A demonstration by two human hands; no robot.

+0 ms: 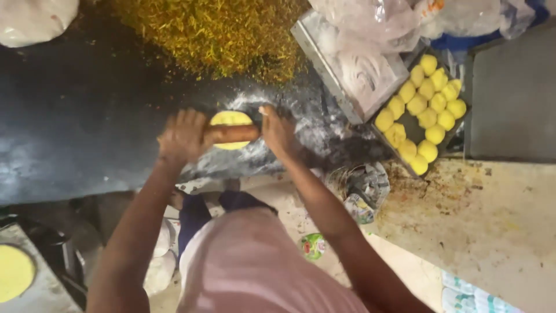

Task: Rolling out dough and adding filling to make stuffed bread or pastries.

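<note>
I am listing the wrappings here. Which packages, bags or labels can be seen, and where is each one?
Clear plastic bags: top right, crumpled, above the tray of yellow dough balls.
White bag: top left corner, rounded.
Green and white wrapper: on the floor, small, crumpled.
Pale packets with teal marks: bottom right corner.

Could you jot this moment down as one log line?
left hand + right hand | on rolling pin | over yellow dough disc | dark floured counter
</note>
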